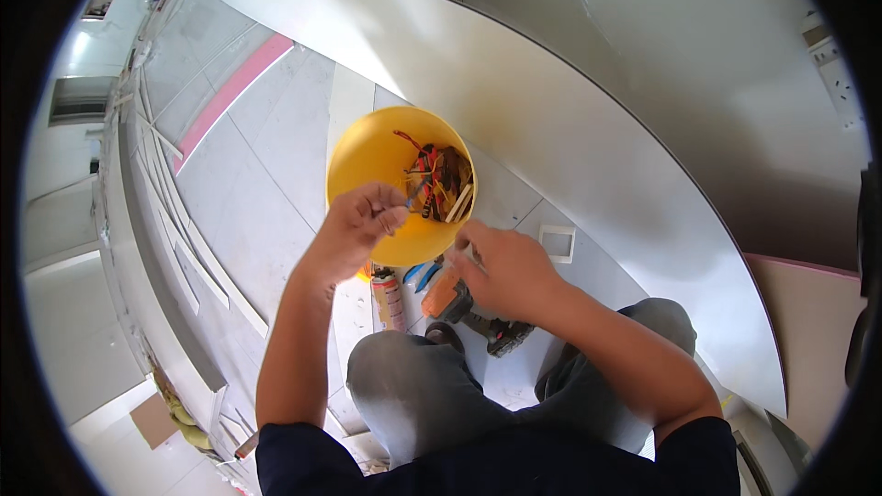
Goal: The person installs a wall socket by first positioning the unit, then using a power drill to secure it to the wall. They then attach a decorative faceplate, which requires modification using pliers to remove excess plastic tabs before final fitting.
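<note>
My left hand (367, 219) is above the near left rim of a yellow bucket (354, 161), thumb and fingers pinched together. A thin dark piece shows by its fingertips, too small to name. My right hand (505, 266) hovers at the bucket's near right side, fingers curled in; anything between them is hidden. Inside the bucket lie red-and-black handled tools (428, 165) and pale strips (459, 204). Below my right hand, an orange and black power tool (446, 296) rests on the floor, partly covered by it. A cylindrical can (389, 301) is beside the bucket's near side.
A large curved white panel (551, 101) leans across the right. Long white strips (179, 220) and a pink strip (230, 96) lie on the tiled floor at left. A small white square frame (557, 243) is right of the bucket. My knees (400, 386) are close in front.
</note>
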`<action>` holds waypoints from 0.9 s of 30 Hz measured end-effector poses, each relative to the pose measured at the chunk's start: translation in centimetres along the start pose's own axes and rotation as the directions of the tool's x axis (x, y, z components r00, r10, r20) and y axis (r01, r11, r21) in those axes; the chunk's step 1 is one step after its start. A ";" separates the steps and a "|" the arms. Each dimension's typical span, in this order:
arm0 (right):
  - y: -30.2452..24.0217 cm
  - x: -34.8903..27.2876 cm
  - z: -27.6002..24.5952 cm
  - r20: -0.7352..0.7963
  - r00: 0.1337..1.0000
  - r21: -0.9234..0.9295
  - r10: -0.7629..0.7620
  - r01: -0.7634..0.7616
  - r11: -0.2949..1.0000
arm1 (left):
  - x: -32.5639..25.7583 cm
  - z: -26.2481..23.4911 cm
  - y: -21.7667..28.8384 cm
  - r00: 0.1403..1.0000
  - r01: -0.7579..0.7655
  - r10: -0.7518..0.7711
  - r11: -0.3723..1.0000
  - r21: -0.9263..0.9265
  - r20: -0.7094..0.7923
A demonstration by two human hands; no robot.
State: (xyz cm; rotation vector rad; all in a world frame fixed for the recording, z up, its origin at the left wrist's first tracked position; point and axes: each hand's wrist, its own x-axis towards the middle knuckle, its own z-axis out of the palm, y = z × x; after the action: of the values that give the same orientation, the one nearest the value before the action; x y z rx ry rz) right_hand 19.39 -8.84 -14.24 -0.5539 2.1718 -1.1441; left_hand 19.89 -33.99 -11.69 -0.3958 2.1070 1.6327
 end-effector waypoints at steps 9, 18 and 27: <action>-0.7 1.7 -1.1 -0.295 0.955 0.462 -0.041 0.180 0.868 | -1.0 5.2 3.2 0.996 -0.053 0.076 0.907 -0.418 0.037; -1.3 3.9 -2.5 -0.501 0.864 0.595 0.057 0.295 0.748 | 0.1 6.7 4.2 0.969 -0.145 0.060 0.924 -0.355 -0.241; -1.2 2.3 -4.8 -0.397 0.918 0.591 0.012 0.245 0.769 | -1.2 6.7 5.3 0.942 -0.277 0.232 0.946 -0.170 -0.243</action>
State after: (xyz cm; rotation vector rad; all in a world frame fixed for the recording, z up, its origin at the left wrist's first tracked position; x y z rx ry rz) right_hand 14.51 -8.06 -11.89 -0.1675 1.8700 -2.0837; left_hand 19.53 -26.21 -7.99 -0.3953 2.2365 2.0483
